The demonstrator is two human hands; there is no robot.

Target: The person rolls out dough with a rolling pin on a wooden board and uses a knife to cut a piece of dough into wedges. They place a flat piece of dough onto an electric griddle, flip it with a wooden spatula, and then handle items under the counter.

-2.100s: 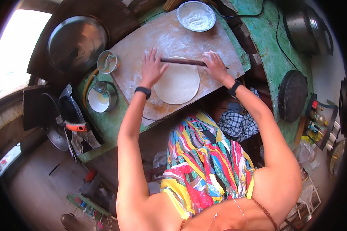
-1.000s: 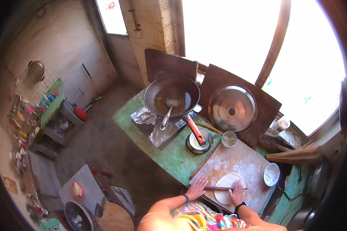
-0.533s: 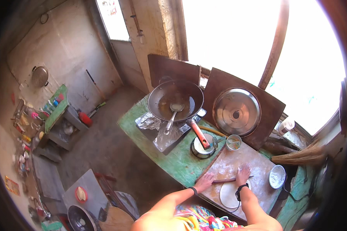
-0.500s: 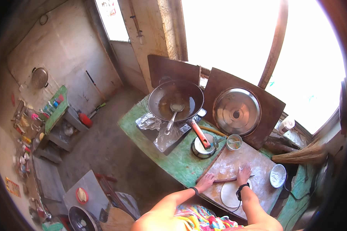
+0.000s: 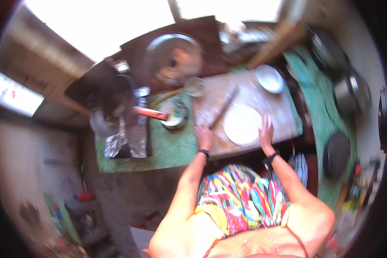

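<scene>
A round, flat sheet of pale dough (image 5: 242, 124) lies on the floured wooden board (image 5: 284, 109). My right hand (image 5: 265, 132) is at the dough's right edge, fingers stretched out and open. To the left of the dough, a thin brown rolling pin (image 5: 224, 107) rests slantwise on the board. My left hand (image 5: 204, 136) lies at the pin's near end with fingers extended; whether the fingertips touch the pin is blurred. Both wrists wear dark bands.
Beyond the board's right corner stands a white bowl (image 5: 269, 79), with a clear cup (image 5: 195, 87) at its far left. A red-handled wok (image 5: 109, 107) sits left, near a small pot (image 5: 175, 116). A large round metal lid (image 5: 175, 58) leans behind.
My view has swung to the right. My hands have come off the middle of the rolling pin, which now lies beside the dough; my right hand has moved to the dough's right edge.
</scene>
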